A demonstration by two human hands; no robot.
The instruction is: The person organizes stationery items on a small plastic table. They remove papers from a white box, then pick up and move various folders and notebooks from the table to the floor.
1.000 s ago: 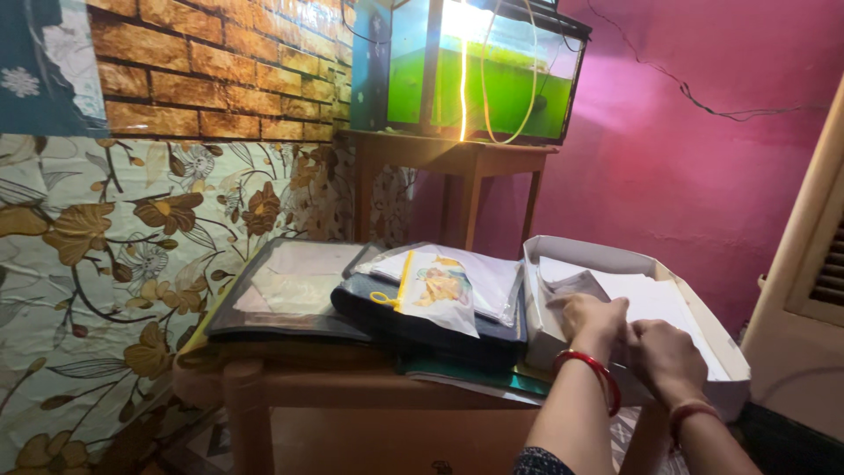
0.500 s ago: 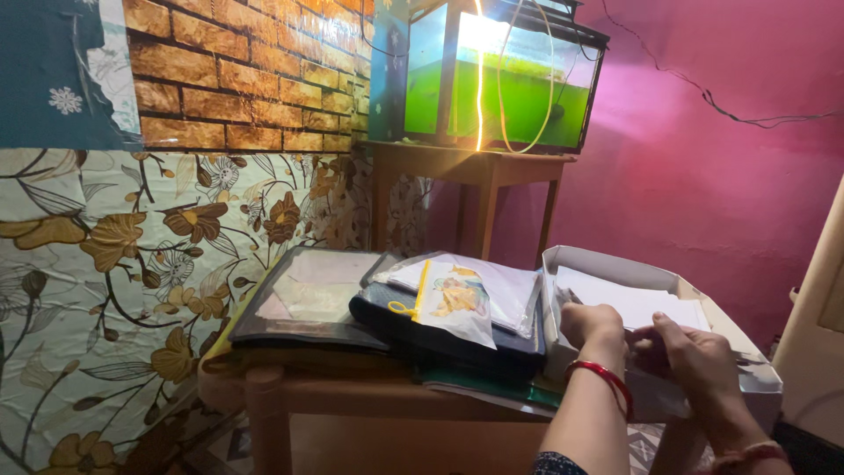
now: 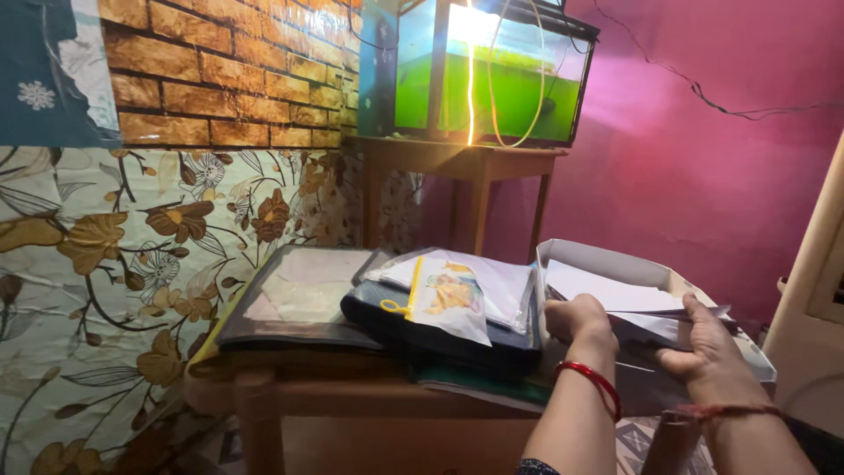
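A white cardboard box [image 3: 607, 260] sits at the right end of a small wooden table [image 3: 352, 387]. Inside it lies a stack of white papers [image 3: 615, 295]. My left hand [image 3: 576, 318], with a red bangle on the wrist, grips the left edge of the stack. My right hand [image 3: 703, 339], with a red thread on the wrist, holds the stack's right side, thumb on top, lifting part of it at a tilt. Beside the box lies a clear zip pouch [image 3: 457, 295] with a yellow slider, on top of dark folders [image 3: 440, 334].
A dark plastic folder [image 3: 299, 299] lies at the table's left end. Behind stands a lit aquarium [image 3: 479, 70] with green water on a wooden stand [image 3: 457, 167]. Brick-pattern and floral wall covering are at the left, a pink wall at the right, a cream appliance [image 3: 813, 299] at the far right.
Both hands have closed on the paper stack and raised part of it inside the box. The right hand shifted to the right side. The camera moved closer and leftward.
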